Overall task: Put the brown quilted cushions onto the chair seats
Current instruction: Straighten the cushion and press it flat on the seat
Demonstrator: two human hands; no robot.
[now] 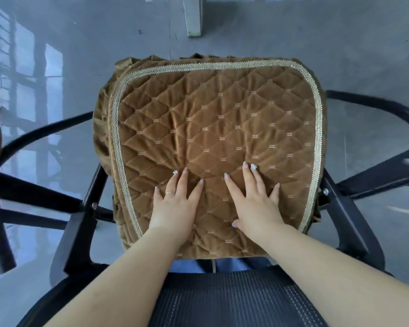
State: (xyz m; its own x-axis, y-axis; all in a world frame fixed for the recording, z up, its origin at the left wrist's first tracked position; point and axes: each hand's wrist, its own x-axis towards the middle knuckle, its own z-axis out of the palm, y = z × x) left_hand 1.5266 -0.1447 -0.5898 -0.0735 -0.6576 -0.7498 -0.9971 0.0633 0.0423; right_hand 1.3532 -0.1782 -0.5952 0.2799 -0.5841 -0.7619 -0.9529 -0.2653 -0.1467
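A brown quilted cushion [213,128] with pale braided trim lies flat over the seat of a black chair [80,220], covering it fully; its skirt hangs down on the left side. My left hand [175,206] and my right hand [255,204] both rest palm-down on the cushion's near half, fingers spread, gripping nothing. The fabric wrinkles a little around my fingertips. The chair's black mesh back [234,300] is at the bottom, under my forearms.
Black curved armrests [40,133] reach out on both sides of the seat. Another dark chair frame [0,185] stands at the left edge with something brown on it. A grey table leg [194,17] stands on the glossy grey floor beyond.
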